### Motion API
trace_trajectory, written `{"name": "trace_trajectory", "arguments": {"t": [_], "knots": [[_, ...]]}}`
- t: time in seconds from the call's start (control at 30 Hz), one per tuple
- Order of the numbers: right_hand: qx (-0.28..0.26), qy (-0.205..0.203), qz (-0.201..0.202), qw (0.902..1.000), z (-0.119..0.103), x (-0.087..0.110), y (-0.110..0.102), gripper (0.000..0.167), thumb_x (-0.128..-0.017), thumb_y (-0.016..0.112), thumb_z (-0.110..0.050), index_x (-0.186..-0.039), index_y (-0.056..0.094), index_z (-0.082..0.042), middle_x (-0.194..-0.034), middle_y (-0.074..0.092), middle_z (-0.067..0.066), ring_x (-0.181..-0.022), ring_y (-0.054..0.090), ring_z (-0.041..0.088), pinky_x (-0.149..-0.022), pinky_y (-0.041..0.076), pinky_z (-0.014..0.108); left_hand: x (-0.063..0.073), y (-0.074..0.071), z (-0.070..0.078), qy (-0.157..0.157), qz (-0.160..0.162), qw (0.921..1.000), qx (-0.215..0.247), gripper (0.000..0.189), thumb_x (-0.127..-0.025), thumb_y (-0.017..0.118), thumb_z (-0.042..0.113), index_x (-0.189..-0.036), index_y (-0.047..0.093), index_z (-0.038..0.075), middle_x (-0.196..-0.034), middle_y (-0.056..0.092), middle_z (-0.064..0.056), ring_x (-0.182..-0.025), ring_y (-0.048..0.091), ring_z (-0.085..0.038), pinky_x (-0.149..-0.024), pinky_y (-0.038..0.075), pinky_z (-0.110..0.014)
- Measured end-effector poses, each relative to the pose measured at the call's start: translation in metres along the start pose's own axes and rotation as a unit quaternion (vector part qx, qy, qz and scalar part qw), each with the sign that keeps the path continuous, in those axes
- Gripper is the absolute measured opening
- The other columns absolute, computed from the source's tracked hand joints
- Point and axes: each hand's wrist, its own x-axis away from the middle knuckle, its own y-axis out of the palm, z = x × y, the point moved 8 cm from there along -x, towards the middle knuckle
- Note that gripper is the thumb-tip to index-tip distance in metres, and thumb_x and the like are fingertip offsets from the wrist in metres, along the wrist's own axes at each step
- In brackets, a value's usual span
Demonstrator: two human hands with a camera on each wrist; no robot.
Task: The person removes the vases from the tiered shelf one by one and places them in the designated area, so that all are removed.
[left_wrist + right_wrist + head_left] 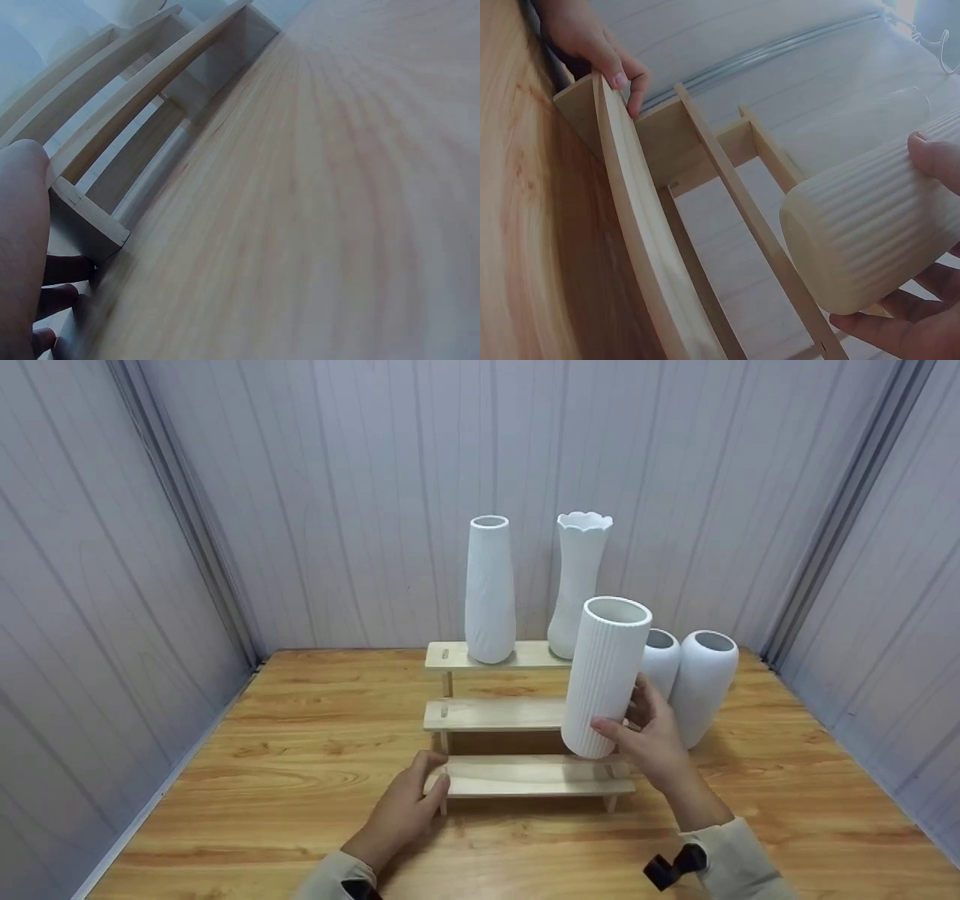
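My right hand (652, 739) grips a white ribbed cylindrical vase (607, 679) near its base, thumb in front. The vase leans slightly in the head view, and its bottom shows above the tiers in the right wrist view. A three-tier wooden display stand (525, 776) is on the table. At the stand's lower left end, my left hand (405, 799) holds the lowest tier, with the thumb at its front and other fingers around the side panel. On the top tier stand a tall tapered white vase (490, 592) and a white vase with a scalloped rim (581, 577).
Two smooth white vases, a nearer one (703, 690) and a partly hidden one (661, 664), stand right of the stand, behind my right hand. Pale panel walls (360, 510) enclose the wooden table (315, 735) at the back and both sides.
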Motion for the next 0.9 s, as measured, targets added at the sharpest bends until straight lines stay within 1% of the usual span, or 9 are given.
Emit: {"name": "trace_trajectory", "arguments": {"t": [0.13,0.17,0.37,0.4,0.47,0.57,0.7,0.83,0.9], "knots": [[0.006,0.005,-0.002,1.0,0.001,0.006,-0.011,0.086,-0.082,0.078,0.008,-0.154,0.033,-0.006,-0.145,0.051,0.018,-0.122,0.058,0.018,-0.096,0.051,0.028,0.0,-0.001,-0.001,-0.001,-0.003,1.0,-0.001,0.041,-0.107,0.047,0.042,-0.134,0.049,0.011,-0.062,0.061,0.011,-0.085,0.063,-0.012,-0.108,0.039,-0.054],[0.012,0.007,-0.001,0.9999,0.002,0.008,-0.015,0.086,-0.082,0.078,0.008,-0.154,0.033,-0.006,-0.146,0.05,0.018,-0.121,0.058,0.016,-0.096,0.051,0.027,0.0,-0.001,-0.001,-0.003,-0.005,1.0,0.0,0.041,-0.107,0.047,0.043,-0.134,0.049,0.012,-0.069,0.066,0.009,-0.089,0.065,-0.015,-0.108,0.038,-0.054],[0.048,0.02,0.021,0.9985,0.006,0.02,-0.038,0.085,-0.082,0.079,0.005,-0.153,0.033,-0.003,-0.145,0.05,0.021,-0.116,0.059,0.006,-0.094,0.05,0.022,0.0,0.001,-0.002,-0.01,-0.016,0.9998,0.002,0.043,-0.107,0.045,0.044,-0.136,0.047,0.012,-0.071,0.067,0.008,-0.081,0.067,-0.019,-0.105,0.039,-0.054],[0.054,0.022,0.021,0.9981,0.007,0.022,-0.041,0.086,-0.083,0.08,0.004,-0.153,0.032,-0.003,-0.146,0.049,0.021,-0.116,0.058,0.004,-0.094,0.05,0.021,0.0,0.002,-0.002,-0.011,-0.018,0.9998,0.004,0.043,-0.108,0.045,0.043,-0.136,0.047,0.011,-0.063,0.063,0.009,-0.081,0.066,-0.019,-0.105,0.039,-0.054],[0.068,0.025,0.019,0.9972,0.01,0.026,-0.048,0.086,-0.084,0.08,0.001,-0.154,0.031,-0.003,-0.147,0.048,0.021,-0.115,0.058,0.001,-0.093,0.05,0.02,0.0,0.001,-0.002,-0.011,-0.013,0.9999,-0.001,0.042,-0.108,0.045,0.042,-0.136,0.047,0.012,-0.062,0.062,0.009,-0.098,0.066,-0.02,-0.109,0.037,-0.055],[0.088,0.026,0.021,0.9956,0.012,0.031,-0.059,0.087,-0.086,0.08,-0.003,-0.156,0.028,-0.003,-0.147,0.047,0.022,-0.114,0.057,-0.001,-0.091,0.05,0.018,0.001,0.0,-0.002,-0.01,0.0,0.9999,-0.01,0.039,-0.107,0.047,0.042,-0.134,0.049,0.014,-0.075,0.068,0.003,-0.122,0.058,-0.027,-0.112,0.035,-0.057],[0.11,0.017,0.03,0.9933,0.014,0.035,-0.073,0.09,-0.087,0.08,-0.005,-0.158,0.024,-0.003,-0.148,0.046,0.024,-0.112,0.056,-0.004,-0.089,0.05,0.016,-0.001,-0.002,-0.001,-0.006,0.016,0.9997,-0.018,0.037,-0.107,0.048,0.042,-0.132,0.051,0.015,-0.117,0.069,-0.01,-0.132,0.053,-0.032,-0.111,0.037,-0.056],[0.127,0.016,0.034,0.9911,0.02,0.038,-0.085,0.09,-0.089,0.079,-0.007,-0.158,0.022,-0.002,-0.149,0.044,0.025,-0.112,0.054,-0.007,-0.089,0.049,0.014,-0.001,-0.002,0.0,-0.004,0.016,0.9997,-0.019,0.037,-0.107,0.048,0.041,-0.132,0.051,0.014,-0.112,0.071,-0.01,-0.132,0.054,-0.032,-0.112,0.036,-0.055],[0.135,0.021,0.035,0.99,0.024,0.04,-0.09,0.09,-0.09,0.078,-0.01,-0.158,0.021,0.0,-0.15,0.043,0.025,-0.113,0.053,-0.007,-0.088,0.049,0.014,-0.001,-0.002,0.0,-0.007,0.011,0.9998,-0.015,0.037,-0.107,0.048,0.04,-0.132,0.051,0.013,-0.093,0.071,-0.004,-0.126,0.058,-0.031,-0.112,0.036,-0.055]]}}
